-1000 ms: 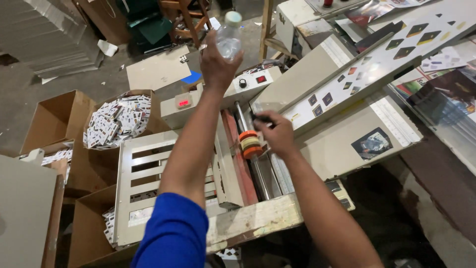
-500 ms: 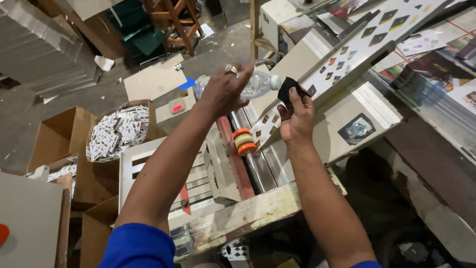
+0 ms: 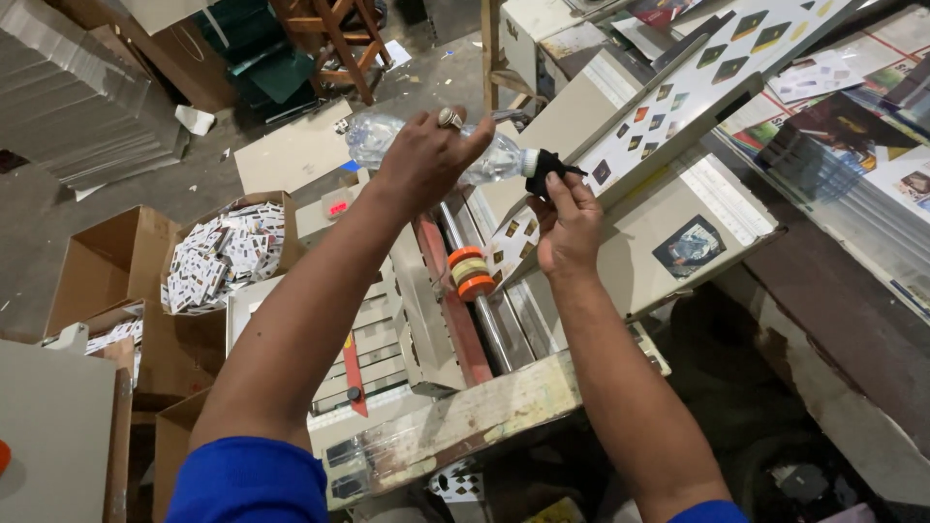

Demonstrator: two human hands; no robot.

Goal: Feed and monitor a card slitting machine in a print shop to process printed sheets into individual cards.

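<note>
My left hand [image 3: 423, 160] grips a clear plastic bottle [image 3: 489, 160] held sideways above a beige machine [image 3: 620, 203]. The bottle's mouth points right, toward my right hand [image 3: 570, 225]. That hand pinches a small black cloth [image 3: 549, 167] against the bottle's mouth. A ring shows on a left finger. Below the hands, orange and cream rollers [image 3: 471, 273] sit on the machine's shaft.
An open cardboard box [image 3: 225, 254] full of small printed cards stands on the floor at left, with more boxes [image 3: 92, 261] beside it. Printed sheets [image 3: 823, 107] lie on the machine's right side. A wooden stool [image 3: 339, 44] and stacked grey sheets [image 3: 73, 107] are farther back.
The left hand has lowered the bottle from upright to sideways. The right hand has risen from the rollers and brought the black cloth to the bottle's mouth.
</note>
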